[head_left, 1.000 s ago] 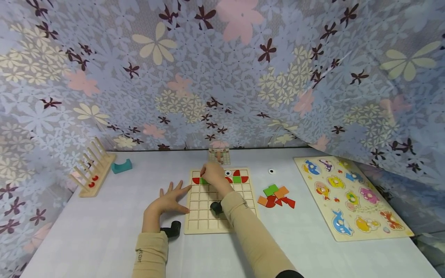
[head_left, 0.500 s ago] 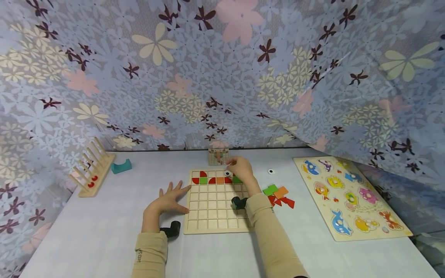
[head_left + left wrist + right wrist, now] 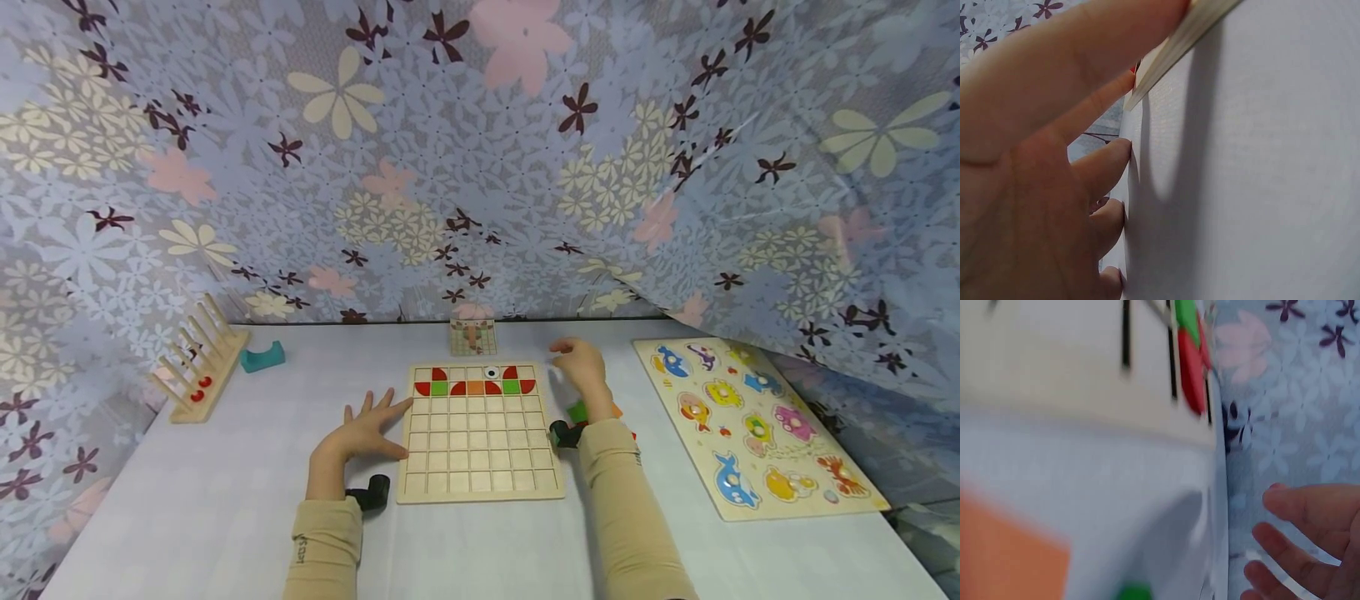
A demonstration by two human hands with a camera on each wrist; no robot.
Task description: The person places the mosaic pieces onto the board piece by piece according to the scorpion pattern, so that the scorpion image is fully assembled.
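My right hand (image 3: 581,367) has swung off the board (image 3: 480,442) to its right, grip loosely parted, nothing visible in it, uncovering the coloured pieces (image 3: 476,387) in the far rows. My left hand (image 3: 363,429), spread wide, touches the board's left edge.

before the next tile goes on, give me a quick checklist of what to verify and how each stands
1. Grid board flat on the table: ok.
2. Left hand touching the board's left edge: ok.
3. Right hand free of tiles: ok, none shows between its fingers.
4. Picture card uncovered: ok.
5. Loose tiles fully visible from the head: not ok, the right arm hides most.
6. Placed tiles matching the card: cannot tell, its print is too small.
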